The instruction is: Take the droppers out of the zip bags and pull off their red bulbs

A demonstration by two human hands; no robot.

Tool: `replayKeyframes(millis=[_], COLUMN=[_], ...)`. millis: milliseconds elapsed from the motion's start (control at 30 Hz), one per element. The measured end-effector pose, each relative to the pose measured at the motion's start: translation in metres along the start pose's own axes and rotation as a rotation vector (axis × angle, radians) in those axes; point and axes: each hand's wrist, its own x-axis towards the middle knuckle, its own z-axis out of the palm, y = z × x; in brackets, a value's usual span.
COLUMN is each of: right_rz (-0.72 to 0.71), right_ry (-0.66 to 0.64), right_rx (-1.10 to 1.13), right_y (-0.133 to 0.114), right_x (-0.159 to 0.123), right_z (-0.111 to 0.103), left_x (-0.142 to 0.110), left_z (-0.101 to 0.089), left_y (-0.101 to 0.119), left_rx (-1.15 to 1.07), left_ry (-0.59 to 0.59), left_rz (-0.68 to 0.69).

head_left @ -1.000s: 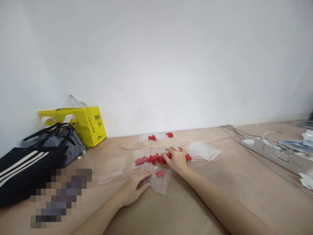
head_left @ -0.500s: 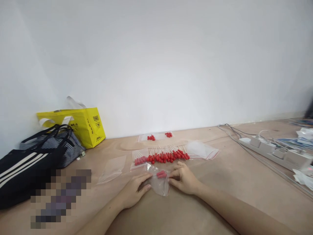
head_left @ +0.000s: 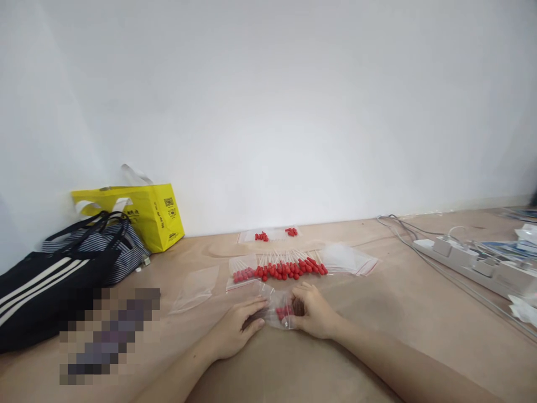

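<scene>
A small clear zip bag (head_left: 277, 307) with a few red-tipped sticks inside lies on the tan surface between my hands. My left hand (head_left: 235, 330) rests flat on the bag's left edge, fingers stretched out. My right hand (head_left: 312, 313) pinches the bag's right edge, fingers curled. Just beyond lies a row of loose red-tipped white sticks (head_left: 285, 267), and a filled bag of the same (head_left: 242, 268) sits at the row's left end.
An empty clear bag (head_left: 195, 288) lies to the left, a stack of empty bags (head_left: 350, 258) to the right, and filled bags (head_left: 272, 233) by the wall. A yellow bag (head_left: 142, 212) and a striped black tote (head_left: 62, 274) stand far left. A power strip with cables (head_left: 470, 260) lies far right.
My right hand left the row of sticks, came back to the small bag and now pinches its right edge. The bag is bunched tighter between both hands.
</scene>
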Motion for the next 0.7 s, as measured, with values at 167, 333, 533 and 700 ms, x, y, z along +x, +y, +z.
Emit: replayKeyframes(millis=[167, 333, 533, 700], right_rz=[-0.01, 0.112, 0.249, 0.301], right_ry=[-0.085, -0.131, -0.139, -0.062], right_rx=[0.241, 0.578, 0.86, 0.911], right_y=[-0.001, 0.013, 0.035, 0.061], right_x=[-0.003, -0.002, 0.004, 0.006], right_z=[-0.003, -0.007, -0.031, -0.064], left_x=[0.0, 0.003, 0.006, 0.007], left_z=[0.0, 0.003, 0.003, -0.001], left_y=[-0.002, -0.01, -0.023, -0.028], left_rx=[-0.013, 0.053, 0.122, -0.11], left_ry=[0.008, 0.132, 0.311, 0.284], left_rz=[-0.012, -0.047, -0.252, -0.262])
